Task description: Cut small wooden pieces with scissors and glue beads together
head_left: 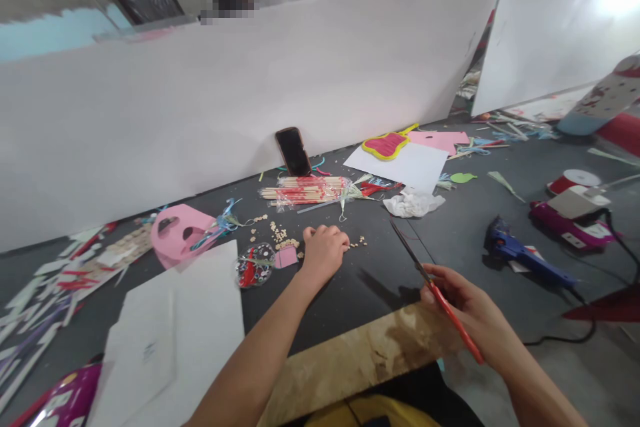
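Note:
My left hand [324, 250] rests on the dark tabletop [450, 240] with its fingers curled, fingertips among small tan beads [280, 235] scattered there. Whether it pinches one is hidden. My right hand [467, 310] is closed around red-handled scissors [430, 280], whose dark blades point up and away to the left. A small pink square [286, 257] and a clear bag of red, white and black pieces [254, 267] lie just left of my left hand. A brown board [360, 360] lies below both hands at the near edge.
A packet of wooden sticks [305, 191], a phone [293, 151] leaning on a white partition [250, 93], white sheets [180, 333], a pink cut-out [177, 233], crumpled tissue [413, 203], a blue glue gun [525, 257] and a ribbon spool [573, 181] surround the hands.

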The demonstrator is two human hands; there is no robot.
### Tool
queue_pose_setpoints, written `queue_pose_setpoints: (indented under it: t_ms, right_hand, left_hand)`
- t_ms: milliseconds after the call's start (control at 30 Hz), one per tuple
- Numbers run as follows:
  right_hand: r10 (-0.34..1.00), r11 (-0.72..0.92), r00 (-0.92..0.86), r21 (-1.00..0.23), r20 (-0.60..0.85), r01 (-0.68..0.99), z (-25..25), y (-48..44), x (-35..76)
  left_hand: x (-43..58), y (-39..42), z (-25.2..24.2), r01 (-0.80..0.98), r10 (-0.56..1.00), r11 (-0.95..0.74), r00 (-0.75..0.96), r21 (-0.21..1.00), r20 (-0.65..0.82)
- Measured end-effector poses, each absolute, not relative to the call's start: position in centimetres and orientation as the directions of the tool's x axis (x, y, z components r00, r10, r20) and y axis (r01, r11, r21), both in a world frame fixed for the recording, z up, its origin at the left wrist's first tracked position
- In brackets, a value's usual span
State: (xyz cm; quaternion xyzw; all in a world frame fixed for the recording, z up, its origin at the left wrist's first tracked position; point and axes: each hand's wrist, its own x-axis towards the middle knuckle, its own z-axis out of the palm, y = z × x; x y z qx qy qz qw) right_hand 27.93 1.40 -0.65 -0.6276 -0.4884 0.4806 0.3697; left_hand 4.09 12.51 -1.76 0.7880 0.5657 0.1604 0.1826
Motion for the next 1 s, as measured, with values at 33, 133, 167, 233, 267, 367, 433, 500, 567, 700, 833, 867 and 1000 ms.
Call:
queue_pose_setpoints:
  t_ms: [33,133,167,233,267,367,433,500,567,700,833,867,1000]
  right_hand:
    - [0.969,-0.246,0.060,-0.933,-0.239,0.261,-0.7,1.4,27.9]
    - [0.976,-0.219,0.055,-0.941,-0.212,0.260,-0.8,1.5,28.0]
    - [0.981,-0.195,0.055,-0.945,-0.187,0.262,-0.8,1.6,28.0]
    - [0.992,-0.125,0.051,-0.948,-0.115,0.294,-0.6,1.8,27.8]
    - [0.996,-0.089,0.041,-0.939,-0.080,0.331,-0.4,1.9,27.7]
    - [0.998,0.023,-0.057,-0.878,-0.005,0.478,0.0,2.2,26.6]
    - [0.986,0.116,-0.162,-0.812,0.027,0.572,0.1,2.4,25.7]
    - [0.967,0.210,-0.250,-0.728,0.054,0.653,0.1,2.4,24.8]
    - [0.954,0.258,-0.297,-0.646,0.051,0.719,0.1,2.3,24.1]
    - [0.938,0.281,-0.347,-0.592,0.004,0.755,0.5,2.2,23.1]
    - [0.928,0.275,-0.372,-0.651,-0.013,0.708,0.9,2.1,22.5]
    - [0.928,0.263,-0.372,-0.669,-0.022,0.695,0.9,2.1,22.3]
    - [0.933,0.220,-0.357,-0.710,-0.047,0.669,0.7,1.9,22.0]
  left_hand:
    - [4.0,12.5,-1.7,0.819,0.955,-0.277,0.294,0.503,0.048]
    - [3.6,12.1,-1.5,0.750,0.972,-0.208,0.233,0.628,0.043]
    - [3.4,11.8,-1.5,0.714,0.977,-0.177,0.211,0.678,0.034]
    - [3.0,11.0,-1.5,0.625,0.986,-0.110,0.168,0.773,0.003]
    - [2.8,10.6,-1.5,0.588,0.988,-0.082,0.152,0.805,-0.010]
    - [2.5,9.1,-1.2,0.314,0.991,0.067,0.088,0.947,-0.099]
    - [2.6,8.2,-0.7,-0.070,0.973,0.224,0.069,0.972,-0.219]
    - [2.7,7.6,-0.1,-0.375,0.950,0.310,0.092,0.874,-0.297]
    - [2.7,7.1,0.4,-0.483,0.950,0.304,0.092,0.821,-0.298]
    - [2.3,6.5,0.8,-0.532,0.969,0.236,0.067,0.813,-0.237]
    - [1.8,6.0,0.7,-0.498,0.972,0.234,0.108,0.835,-0.208]
    - [1.7,5.9,0.7,-0.486,0.971,0.237,0.114,0.841,-0.208]
    - [1.5,5.6,0.7,-0.449,0.970,0.241,0.133,0.860,-0.203]
